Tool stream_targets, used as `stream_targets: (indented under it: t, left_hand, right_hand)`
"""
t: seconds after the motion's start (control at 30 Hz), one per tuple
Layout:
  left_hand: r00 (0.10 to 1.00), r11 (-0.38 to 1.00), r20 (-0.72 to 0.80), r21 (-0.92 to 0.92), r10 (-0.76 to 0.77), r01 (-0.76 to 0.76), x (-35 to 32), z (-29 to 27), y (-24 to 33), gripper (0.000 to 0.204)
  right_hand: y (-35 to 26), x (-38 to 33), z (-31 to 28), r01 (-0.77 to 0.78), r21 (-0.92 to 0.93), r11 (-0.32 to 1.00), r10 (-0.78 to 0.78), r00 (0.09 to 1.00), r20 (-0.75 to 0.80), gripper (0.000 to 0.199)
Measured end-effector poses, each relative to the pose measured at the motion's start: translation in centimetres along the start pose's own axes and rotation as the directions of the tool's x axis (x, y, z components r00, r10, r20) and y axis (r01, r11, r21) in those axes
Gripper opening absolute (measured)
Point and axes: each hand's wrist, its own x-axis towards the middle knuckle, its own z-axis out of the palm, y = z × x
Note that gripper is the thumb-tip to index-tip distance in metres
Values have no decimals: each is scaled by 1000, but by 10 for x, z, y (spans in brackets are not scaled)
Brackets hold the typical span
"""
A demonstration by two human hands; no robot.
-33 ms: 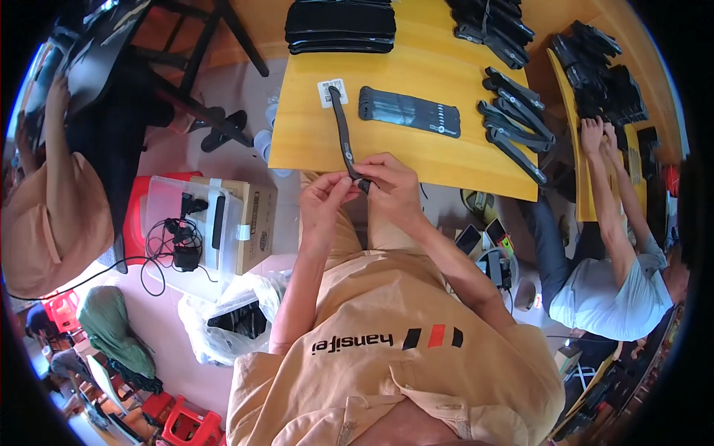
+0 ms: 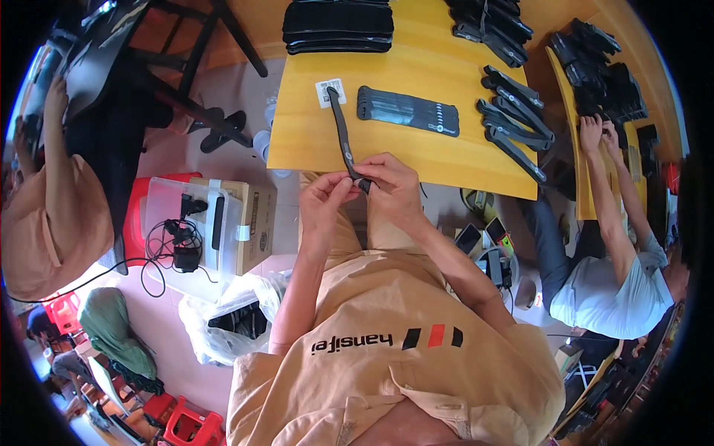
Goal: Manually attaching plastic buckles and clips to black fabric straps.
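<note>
Hardly anything has moved since the earlier frame: the table and the things on it sit a shade further left in view, while both hands keep the same pose. Close together at the near edge of the yellow table, the left hand and the right hand pinch the near end of a dark strap between thumbs and fingers. What the fingertips do exactly is partly hidden, but a short black piece of the strap shows beneath the right hand's fingers. From there the strap runs away from the person across the tabletop, its far end lying over a white label with a printed code. Just to the right of the strap lies a flat pack of dark straps with pale printing along one end. Beyond, at the far edge, sits a stack of black flat items. Along the right side lie a loose group of dark straps and, farther off, a bundle of more. At a second table on the right, a co-worker in a light shirt has both hands at a black heap. To the left, a clear plastic box contains black cables.
</note>
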Motion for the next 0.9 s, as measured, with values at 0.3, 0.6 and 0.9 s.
stream_targets:
  t: [0.3, 0.6, 0.9]
  left_hand:
    - [1000, 999, 18, 39, -1, 0, -1, 7, 6, 16]
    - [997, 997, 29, 15, -71, 71, 2, 7, 6, 17]
    - [993, 994, 47, -2, -108, 108, 6, 5, 2, 16]
  right_hand:
    - [1, -5, -9, 38, 10, 999, -38, 998, -41, 34]
    - [0, -7, -11, 4, 10, 1000, -4, 1000, -21, 33]
    - [-2, -8, -12, 1, -42, 999, -3, 999, -33, 30]
